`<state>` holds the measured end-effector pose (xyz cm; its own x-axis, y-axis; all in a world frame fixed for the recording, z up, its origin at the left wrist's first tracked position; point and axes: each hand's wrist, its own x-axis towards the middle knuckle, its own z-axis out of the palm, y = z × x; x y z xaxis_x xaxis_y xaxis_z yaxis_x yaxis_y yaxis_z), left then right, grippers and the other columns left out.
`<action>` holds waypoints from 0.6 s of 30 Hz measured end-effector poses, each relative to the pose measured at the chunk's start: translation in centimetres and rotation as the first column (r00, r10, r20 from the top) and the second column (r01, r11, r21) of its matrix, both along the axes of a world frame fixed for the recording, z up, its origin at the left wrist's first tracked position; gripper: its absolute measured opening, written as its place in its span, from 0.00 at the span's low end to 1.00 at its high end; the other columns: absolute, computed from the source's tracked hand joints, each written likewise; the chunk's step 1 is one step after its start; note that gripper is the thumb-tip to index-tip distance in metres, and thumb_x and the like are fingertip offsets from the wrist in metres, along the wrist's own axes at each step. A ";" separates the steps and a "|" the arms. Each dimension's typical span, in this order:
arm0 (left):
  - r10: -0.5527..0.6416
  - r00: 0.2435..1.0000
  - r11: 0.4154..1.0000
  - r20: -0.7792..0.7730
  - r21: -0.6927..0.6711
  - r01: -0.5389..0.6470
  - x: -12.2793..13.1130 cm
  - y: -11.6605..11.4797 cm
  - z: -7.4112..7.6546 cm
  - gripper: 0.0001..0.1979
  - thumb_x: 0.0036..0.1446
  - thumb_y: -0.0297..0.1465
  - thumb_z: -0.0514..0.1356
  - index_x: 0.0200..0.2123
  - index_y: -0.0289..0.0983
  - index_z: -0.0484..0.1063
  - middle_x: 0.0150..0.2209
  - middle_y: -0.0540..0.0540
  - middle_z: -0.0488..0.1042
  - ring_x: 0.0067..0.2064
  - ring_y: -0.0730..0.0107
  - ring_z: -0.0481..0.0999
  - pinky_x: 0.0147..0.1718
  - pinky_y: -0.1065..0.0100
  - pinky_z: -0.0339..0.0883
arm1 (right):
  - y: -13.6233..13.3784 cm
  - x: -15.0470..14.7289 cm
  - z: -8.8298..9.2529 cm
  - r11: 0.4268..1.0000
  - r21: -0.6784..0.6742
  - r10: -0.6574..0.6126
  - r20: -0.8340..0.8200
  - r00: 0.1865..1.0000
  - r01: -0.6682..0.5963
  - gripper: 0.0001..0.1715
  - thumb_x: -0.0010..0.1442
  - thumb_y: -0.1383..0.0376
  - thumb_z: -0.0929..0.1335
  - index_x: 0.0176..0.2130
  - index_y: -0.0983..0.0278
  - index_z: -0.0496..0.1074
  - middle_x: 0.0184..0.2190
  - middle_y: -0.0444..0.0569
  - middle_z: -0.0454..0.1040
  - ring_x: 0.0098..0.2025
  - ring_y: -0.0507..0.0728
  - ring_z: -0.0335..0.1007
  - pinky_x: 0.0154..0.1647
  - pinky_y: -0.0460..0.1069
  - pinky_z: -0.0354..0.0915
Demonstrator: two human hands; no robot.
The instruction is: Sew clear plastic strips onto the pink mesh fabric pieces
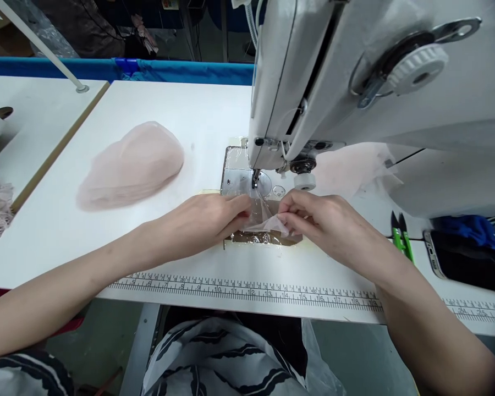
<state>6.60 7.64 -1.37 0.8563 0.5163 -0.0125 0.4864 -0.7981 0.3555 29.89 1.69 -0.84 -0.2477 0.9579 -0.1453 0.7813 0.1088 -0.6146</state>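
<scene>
A small piece of sheer pale-pink fabric (268,221) lies on the sewing machine's bed, just in front of the needle and presser foot (256,179). My left hand (206,220) rests on its left edge with fingers pressed together. My right hand (322,223) pinches the fabric's right edge between thumb and fingertips. Both hands sit close together below the white sewing machine head (355,82). The metal needle plate (237,179) is covered with clear tape.
A stack of pink sheer pieces (132,165) lies on the white table at left. More pink fabric (355,168) sits behind the machine. Green thread snips (402,236) and a phone (462,258) lie at right. A ruler strip (247,291) runs along the front edge.
</scene>
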 end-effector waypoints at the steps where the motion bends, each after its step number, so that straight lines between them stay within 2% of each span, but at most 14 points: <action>1: -0.006 1.000 1.000 -0.001 0.011 0.006 0.2 -0.2 -0.1 0.11 0.67 0.37 0.54 0.44 0.35 0.67 0.34 0.48 0.74 0.25 0.73 0.70 0.22 0.71 0.57 | 0.0 0.0 0.0 1.000 0.026 -0.009 0.003 1.000 0.009 0.09 0.68 0.63 0.62 0.36 0.60 0.69 0.25 0.41 0.74 0.25 0.51 0.70 0.25 0.46 0.58; 3: -0.018 1.000 0.996 -0.009 0.087 0.019 0.7 -0.6 -0.5 0.16 0.64 0.39 0.59 0.49 0.35 0.66 0.41 0.45 0.75 0.26 0.73 0.71 0.21 0.70 0.57 | 0.0 -0.1 0.1 0.998 0.069 -0.012 0.007 1.000 0.011 0.09 0.68 0.64 0.62 0.36 0.60 0.69 0.25 0.41 0.75 0.25 0.51 0.70 0.25 0.46 0.59; 5: 0.019 1.000 0.989 -0.015 0.144 -0.017 0.9 -0.8 -0.7 0.10 0.65 0.33 0.57 0.46 0.35 0.69 0.41 0.45 0.75 0.26 0.73 0.72 0.20 0.71 0.56 | -0.1 -0.1 0.1 0.996 0.087 -0.009 -0.004 1.000 0.009 0.10 0.68 0.63 0.61 0.37 0.61 0.70 0.26 0.43 0.76 0.25 0.52 0.71 0.25 0.47 0.61; 7: 0.094 0.995 0.990 0.016 0.108 -0.096 1.0 -0.8 -0.7 0.07 0.66 0.27 0.52 0.39 0.35 0.70 0.33 0.48 0.74 0.26 0.73 0.72 0.21 0.71 0.57 | 0.0 -0.2 0.1 0.995 0.098 0.006 0.000 1.000 -0.006 0.11 0.67 0.59 0.63 0.40 0.61 0.72 0.29 0.45 0.77 0.27 0.53 0.72 0.26 0.47 0.62; 9: 0.136 0.990 0.990 0.047 0.026 -0.138 0.9 -0.6 -0.3 0.08 0.66 0.25 0.51 0.38 0.35 0.69 0.30 0.50 0.73 0.25 0.74 0.71 0.23 0.72 0.59 | 0.0 -0.5 -0.1 0.991 0.125 0.047 0.052 0.998 -0.053 0.17 0.62 0.54 0.69 0.45 0.63 0.73 0.33 0.47 0.78 0.30 0.55 0.73 0.26 0.47 0.64; 11: 0.133 0.990 0.991 0.046 -0.022 -0.132 0.9 -0.1 0.2 0.09 0.66 0.25 0.50 0.39 0.35 0.70 0.30 0.50 0.74 0.25 0.74 0.71 0.23 0.72 0.59 | 0.1 -1.0 -0.6 0.973 0.200 0.088 0.144 0.986 -0.116 0.21 0.58 0.55 0.72 0.48 0.64 0.73 0.38 0.49 0.78 0.34 0.56 0.74 0.28 0.48 0.65; 12: 0.124 0.992 0.992 0.035 -0.027 -0.123 0.9 0.1 0.3 0.09 0.67 0.26 0.50 0.40 0.35 0.70 0.31 0.49 0.74 0.26 0.74 0.71 0.23 0.72 0.59 | 0.1 -1.2 -0.9 0.959 0.247 0.089 0.196 0.977 -0.136 0.19 0.59 0.59 0.72 0.48 0.64 0.74 0.39 0.50 0.78 0.35 0.56 0.73 0.29 0.48 0.65; 14: 0.100 0.995 0.995 0.024 -0.016 -0.100 1.1 0.8 0.3 0.09 0.66 0.28 0.52 0.41 0.34 0.72 0.34 0.47 0.75 0.27 0.73 0.72 0.25 0.72 0.61 | 0.2 -1.4 -1.5 0.927 0.347 0.045 0.271 0.962 -0.141 0.12 0.63 0.66 0.67 0.46 0.63 0.77 0.37 0.49 0.77 0.34 0.55 0.72 0.27 0.47 0.63; 16: 0.081 0.996 0.997 0.038 0.011 -0.082 1.5 1.7 0.0 0.09 0.63 0.29 0.56 0.42 0.35 0.74 0.34 0.47 0.75 0.29 0.72 0.73 0.27 0.72 0.62 | 0.2 -1.4 -2.1 0.888 0.449 -0.035 0.286 0.958 -0.102 0.14 0.66 0.68 0.64 0.45 0.61 0.79 0.34 0.48 0.76 0.31 0.53 0.70 0.25 0.47 0.60; 18: 0.069 0.996 0.997 0.048 0.020 -0.070 2.0 2.6 -0.3 0.09 0.62 0.27 0.56 0.38 0.36 0.77 0.30 0.49 0.75 0.28 0.72 0.72 0.27 0.71 0.61 | 0.3 -1.3 -2.4 0.841 0.539 -0.118 0.257 0.959 -0.041 0.16 0.68 0.65 0.63 0.46 0.58 0.79 0.34 0.47 0.76 0.30 0.52 0.70 0.25 0.47 0.60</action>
<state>8.55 10.28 -1.70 0.8178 0.5742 0.0393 0.5238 -0.7709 0.3625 28.64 2.00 -3.28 -0.2366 0.9115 0.3363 0.9169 0.3240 -0.2330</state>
